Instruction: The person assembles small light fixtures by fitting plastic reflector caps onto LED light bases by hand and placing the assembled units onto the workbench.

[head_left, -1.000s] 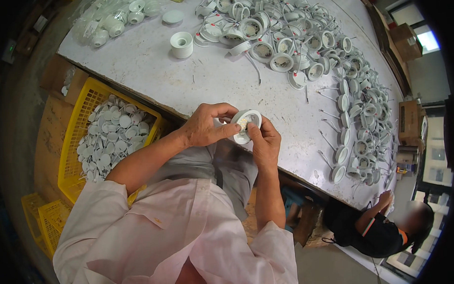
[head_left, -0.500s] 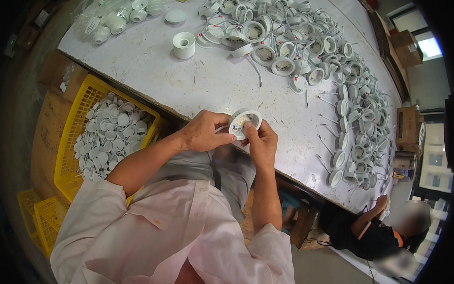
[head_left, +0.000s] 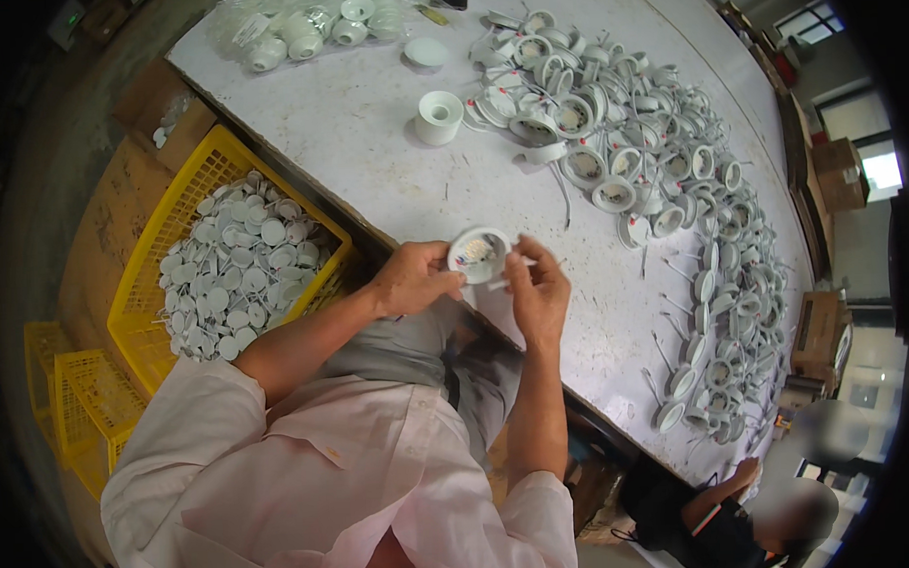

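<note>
Over the table's near edge, my left hand (head_left: 421,273) grips a round white LED lamp housing (head_left: 476,235) by its rim. The housing is tilted so that its inside shows, with a pale disc of LEDs and small coloured wire bits. Just right of it, my right hand (head_left: 540,289) is closed in a pinch. A thin white wire seems to run from the housing through those fingers, though blur partly hides it. Beyond the hands stands a white cup-shaped part (head_left: 439,118), with a shallow white disc (head_left: 426,53) behind it.
Many similar lamp housings (head_left: 614,194) with wires lie heaped along the table's far and right side. Bagged white parts (head_left: 306,34) sit at the back left. A yellow basket (head_left: 134,285) of small white discs (head_left: 236,267) stands left. Another person (head_left: 718,515) works at lower right.
My right hand has come away from the housing's inside and rim to its right side. The left hand still holds the housing. The whole view has shifted.
</note>
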Tool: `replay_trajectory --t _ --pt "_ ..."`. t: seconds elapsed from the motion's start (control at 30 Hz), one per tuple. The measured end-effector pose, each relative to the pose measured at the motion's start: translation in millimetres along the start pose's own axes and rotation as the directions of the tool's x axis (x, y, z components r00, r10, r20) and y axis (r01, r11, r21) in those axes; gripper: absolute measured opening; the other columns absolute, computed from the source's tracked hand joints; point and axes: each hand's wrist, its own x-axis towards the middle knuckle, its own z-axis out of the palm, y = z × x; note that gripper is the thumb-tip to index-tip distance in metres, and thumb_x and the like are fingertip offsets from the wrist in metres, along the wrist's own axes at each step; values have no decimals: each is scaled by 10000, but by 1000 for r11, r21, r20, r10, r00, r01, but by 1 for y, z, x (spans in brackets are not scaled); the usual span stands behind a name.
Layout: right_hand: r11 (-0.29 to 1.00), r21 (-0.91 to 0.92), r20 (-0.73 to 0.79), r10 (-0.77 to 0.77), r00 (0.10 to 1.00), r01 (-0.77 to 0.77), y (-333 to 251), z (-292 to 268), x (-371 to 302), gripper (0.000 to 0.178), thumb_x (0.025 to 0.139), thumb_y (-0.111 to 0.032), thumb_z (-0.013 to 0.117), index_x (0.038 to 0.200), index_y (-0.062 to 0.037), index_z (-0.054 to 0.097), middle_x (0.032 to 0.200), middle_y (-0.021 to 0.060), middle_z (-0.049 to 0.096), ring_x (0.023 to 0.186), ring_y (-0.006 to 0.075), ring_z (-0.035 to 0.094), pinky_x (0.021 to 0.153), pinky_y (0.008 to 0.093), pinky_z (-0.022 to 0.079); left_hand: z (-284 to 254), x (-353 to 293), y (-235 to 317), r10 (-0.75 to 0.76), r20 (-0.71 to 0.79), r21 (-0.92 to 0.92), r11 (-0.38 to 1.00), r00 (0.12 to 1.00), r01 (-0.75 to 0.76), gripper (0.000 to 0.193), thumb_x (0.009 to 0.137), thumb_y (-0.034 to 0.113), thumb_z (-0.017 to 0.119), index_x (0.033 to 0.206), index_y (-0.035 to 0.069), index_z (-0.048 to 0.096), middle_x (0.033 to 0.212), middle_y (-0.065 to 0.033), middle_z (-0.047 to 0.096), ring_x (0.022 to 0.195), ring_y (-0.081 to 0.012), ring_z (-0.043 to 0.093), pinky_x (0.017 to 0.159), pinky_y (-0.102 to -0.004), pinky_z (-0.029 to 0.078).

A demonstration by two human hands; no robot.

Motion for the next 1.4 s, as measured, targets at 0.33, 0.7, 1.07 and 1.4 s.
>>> replay_trajectory --t 0.33,0.7,1.07,1.4 --pt "670 -421 103 -635 766 612 -30 82 126 532 717 -225 774 1147 27 585 1133 204 570 1010 334 568 851 393 483 -52 -8 -23 -83 -104 -206 977 991 60 259 909 79 565 1144 -31 559 927 -91 634 669 -65 580 460 -172 363" --pt "661 -585 221 -427 877 470 -52 122 143 634 710 -345 754 1200 7 562 1264 170 488 1146 336 478 930 411 450 -75 -14 -22 -39 -165 -371 928 985 -26 252 881 54 580 1115 -34 548 942 -93 621 674 -129 623 453 -175 380" --pt "572 -446 135 -717 684 688 -35 112 144 530 690 -204 789 1140 7 604 1095 178 587 1003 327 544 863 408 445 -62 -9 -18 -48 -123 -471 882 991 -16 269 891 68 565 1142 -22 531 938 -70 591 680 -140 630 455 -166 361" --pt "905 -80 71 -412 908 417 -34 61 83 541 715 -123 772 1207 -19 573 1124 114 607 986 206 590 827 329 473 -55 5 -8 -3 -187 -367 928 982 -67 276 921 151 549 1122 -38 561 958 -91 623 685 -127 622 495 -189 390"
